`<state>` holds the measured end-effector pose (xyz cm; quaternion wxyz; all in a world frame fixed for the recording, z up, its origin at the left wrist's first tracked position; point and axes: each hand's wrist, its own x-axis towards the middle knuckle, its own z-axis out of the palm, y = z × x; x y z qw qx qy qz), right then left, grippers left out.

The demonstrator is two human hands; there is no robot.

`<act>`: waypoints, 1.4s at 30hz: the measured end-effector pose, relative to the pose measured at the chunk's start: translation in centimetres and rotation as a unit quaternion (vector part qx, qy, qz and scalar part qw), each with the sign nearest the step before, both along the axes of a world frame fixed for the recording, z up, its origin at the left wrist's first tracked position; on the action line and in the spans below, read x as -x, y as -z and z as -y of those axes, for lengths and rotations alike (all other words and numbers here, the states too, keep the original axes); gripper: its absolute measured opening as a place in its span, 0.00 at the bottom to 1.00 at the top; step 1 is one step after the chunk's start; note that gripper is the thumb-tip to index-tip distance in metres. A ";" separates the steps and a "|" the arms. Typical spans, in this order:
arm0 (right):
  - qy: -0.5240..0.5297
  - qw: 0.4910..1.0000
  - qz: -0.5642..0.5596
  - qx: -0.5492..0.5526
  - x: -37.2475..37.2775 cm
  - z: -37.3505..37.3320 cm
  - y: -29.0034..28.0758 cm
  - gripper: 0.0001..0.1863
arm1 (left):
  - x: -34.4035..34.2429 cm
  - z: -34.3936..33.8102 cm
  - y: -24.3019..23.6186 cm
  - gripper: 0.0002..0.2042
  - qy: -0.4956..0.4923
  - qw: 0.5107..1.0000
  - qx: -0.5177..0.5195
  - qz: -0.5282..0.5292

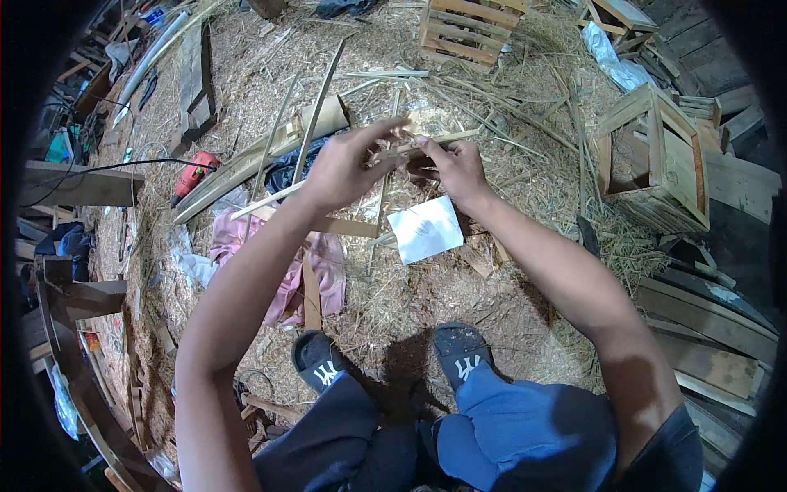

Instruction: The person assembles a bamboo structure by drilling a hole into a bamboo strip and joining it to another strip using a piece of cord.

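Observation:
Both my hands meet over the litter-covered ground, working on a thin pale wooden strip. My left hand curls round the strip, its thumb and forefinger reaching toward the other hand. Its remaining fingers are hidden. My right hand pinches the strip between thumb and bent fingers. What lies right at the meeting fingertips is too small to make out. Just below the hands lies a white sheet of paper with a faint drawing. A flat brown slat rests beside it, partly over a pink cloth.
A red power tool with a black cable lies left, near a split bamboo pole. Wooden frames stand at right; a slatted crate is at the top. Stacked planks line the right side. My sandalled feet are below.

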<state>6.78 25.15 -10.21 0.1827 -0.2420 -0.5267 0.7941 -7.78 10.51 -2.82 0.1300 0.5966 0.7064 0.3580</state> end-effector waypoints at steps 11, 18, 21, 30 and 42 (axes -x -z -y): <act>-0.018 0.999 0.006 -0.033 -0.3 0.0 -0.1 0.15 | 8.1 5.1 -4.1 0.17 -0.126 0.992 0.004 -0.003; 0.002 0.999 0.036 -0.003 0.0 0.6 -1.2 0.15 | 13.5 10.2 -1.2 0.16 -0.196 0.976 -0.001 0.093; -0.013 0.999 0.034 -0.008 0.0 0.2 -0.8 0.15 | 16.1 11.3 1.0 0.17 -0.200 0.970 0.046 0.130; 0.003 0.999 0.043 -0.010 -0.1 -0.4 -1.1 0.15 | 20.5 10.5 7.1 0.11 -0.007 0.951 0.285 0.118; 0.035 0.996 0.086 0.009 -0.6 -0.4 -1.2 0.17 | 19.4 7.7 11.9 0.09 -0.002 0.947 0.313 -0.069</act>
